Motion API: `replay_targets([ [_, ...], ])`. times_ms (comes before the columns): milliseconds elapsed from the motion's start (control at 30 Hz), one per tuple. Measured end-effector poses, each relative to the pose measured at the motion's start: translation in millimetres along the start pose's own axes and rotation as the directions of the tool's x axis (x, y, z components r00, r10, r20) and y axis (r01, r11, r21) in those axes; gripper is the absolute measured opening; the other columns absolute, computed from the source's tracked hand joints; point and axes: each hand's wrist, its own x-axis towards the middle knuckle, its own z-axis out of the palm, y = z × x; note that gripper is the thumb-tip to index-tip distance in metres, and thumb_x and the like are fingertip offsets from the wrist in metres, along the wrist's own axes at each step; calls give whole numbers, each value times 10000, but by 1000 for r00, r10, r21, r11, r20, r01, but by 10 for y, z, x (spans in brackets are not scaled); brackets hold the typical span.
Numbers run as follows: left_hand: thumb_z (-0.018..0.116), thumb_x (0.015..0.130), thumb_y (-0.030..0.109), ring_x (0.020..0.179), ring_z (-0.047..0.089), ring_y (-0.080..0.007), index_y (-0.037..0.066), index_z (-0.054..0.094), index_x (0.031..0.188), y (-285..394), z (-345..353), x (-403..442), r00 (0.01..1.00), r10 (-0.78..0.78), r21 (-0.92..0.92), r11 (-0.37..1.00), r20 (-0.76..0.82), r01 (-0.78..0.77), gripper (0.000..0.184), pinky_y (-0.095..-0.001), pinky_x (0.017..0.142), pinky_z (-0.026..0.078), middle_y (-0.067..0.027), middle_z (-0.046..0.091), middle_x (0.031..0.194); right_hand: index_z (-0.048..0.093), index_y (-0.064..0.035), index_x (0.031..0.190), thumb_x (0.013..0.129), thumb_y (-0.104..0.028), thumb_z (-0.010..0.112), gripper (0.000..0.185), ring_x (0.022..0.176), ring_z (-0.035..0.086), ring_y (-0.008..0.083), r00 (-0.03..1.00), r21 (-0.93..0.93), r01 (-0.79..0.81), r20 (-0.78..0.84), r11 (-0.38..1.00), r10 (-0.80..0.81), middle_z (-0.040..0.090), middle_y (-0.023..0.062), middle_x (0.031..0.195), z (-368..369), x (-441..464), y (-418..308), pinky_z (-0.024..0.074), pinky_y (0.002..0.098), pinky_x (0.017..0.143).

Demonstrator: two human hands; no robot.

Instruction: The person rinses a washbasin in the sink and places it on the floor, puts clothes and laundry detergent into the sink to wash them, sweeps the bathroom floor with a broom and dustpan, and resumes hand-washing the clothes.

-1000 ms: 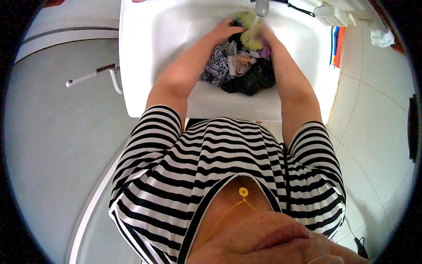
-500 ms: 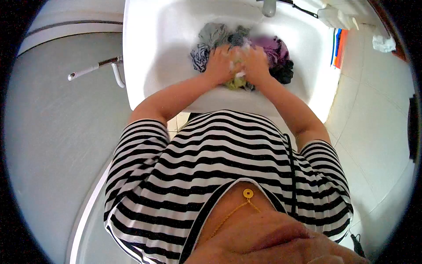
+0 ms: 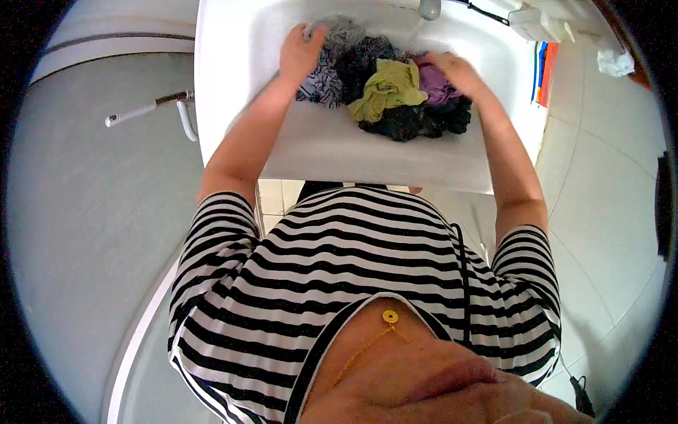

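My feed shows a glossy white sink (image 3: 304, 148) holding crumpled fabric: yellow-green cloth (image 3: 392, 88) between bunched purple cloth (image 3: 439, 83) and wrinkled grey cloth (image 3: 344, 32). My left hand (image 3: 300, 55) is loosely spread beside the grey; my right hand (image 3: 455, 71) bends onto the purple, grip unclear.

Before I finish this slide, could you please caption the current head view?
Left hand by grey cloth, right hand on purple cloth, yellow-green cloth between, in a white sink.
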Motion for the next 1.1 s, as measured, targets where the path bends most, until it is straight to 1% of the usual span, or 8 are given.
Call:
replay_targets([
  [100, 615, 704, 612, 1215, 403, -350, 57, 408, 1320, -515, 541, 356, 872, -366, -292, 838, 324, 460, 855, -512, 927, 368, -203, 394, 1345, 512, -42, 1214, 887, -429, 430, 513, 1039, 543, 265, 953, -143, -246, -217, 959, 213, 552, 152, 1194, -98, 602, 607, 410, 337, 882],
  [167, 661, 701, 535, 1206, 408, -366, 104, 332, 1370, 129, 537, 235, 805, -84, -74, 985, 588, 156, 861, -514, 937, 360, -208, 429, 1308, 490, -37, 1239, 868, -470, 471, 571, 1038, 540, 243, 991, -79, 82, -96, 994, -89, 536, 142, 1224, 235, 949, 548, 413, 324, 878],
  [200, 697, 696, 454, 1171, 445, -344, 122, 369, 1346, 87, 931, 307, 880, -13, -379, 899, 474, 217, 801, -470, 945, 367, -197, 474, 1264, 448, -35, 1280, 841, -526, 508, 662, 1072, 520, 228, 906, 701, -294, -11, 650, 423, 515, 129, 1249, 508, 1131, 360, 418, 315, 884],
  [300, 720, 692, 378, 1149, 464, -306, 88, 397, 1310, 977, 420, -17, 831, 32, -470, 837, 556, 281, 755, -409, 925, 389, -177, 485, 1252, 422, -46, 1305, 822, -601, 488, 739, 1099, 498, 239, 952, 856, -144, -18, 497, 306, 490, 140, 1271, 478, 582, -224, 414, 326, 898],
  [467, 691, 731, 332, 1116, 456, -270, 46, 437, 1252, 1008, 71, -343, 749, 480, -283, 877, 456, -389, 646, -357, 918, 386, -162, 478, 1208, 512, -18, 1182, 797, -541, 535, 650, 944, 560, 296, 982, 284, -105, -123, 953, 145, 609, 175, 1036, 487, 22, -311, 415, 395, 846],
  [600, 687, 718, 404, 1096, 451, -282, 46, 503, 1188, 1058, -154, -877, 793, 413, -441, 874, 448, -206, 618, -382, 918, 379, -170, 490, 1156, 609, -113, 981, 626, -325, 701, 424, 957, 486, 359, 813, -481, 276, -345, 832, -469, 541, 151, 970, 1211, -589, -601, 370, 479, 766],
  [700, 612, 743, 503, 1013, 465, -281, 113, 637, 968, 1072, 192, -1183, 834, 551, 288, 794, 33, -536, 451, -462, 819, 365, -136, 510, 1053, 638, -128, 880, 595, -274, 712, 329, 942, 485, 341, 750, -476, 343, -381, 810, -541, 539, 129, 949, 1395, -396, -497, 353, 475, 760],
  [1100, 573, 802, 406, 990, 548, -337, 107, 586, 1057, 809, 368, -60, 836, 466, 262, 801, 290, -538, 393, -470, 849, 423, -118, 609, 1038, 601, -111, 1017, 776, -320, 619, 320, 930, 583, 319, 864, -385, 248, -327, 889, -382, 627, 159, 945, 782, 293, -517, 446, 426, 823],
])
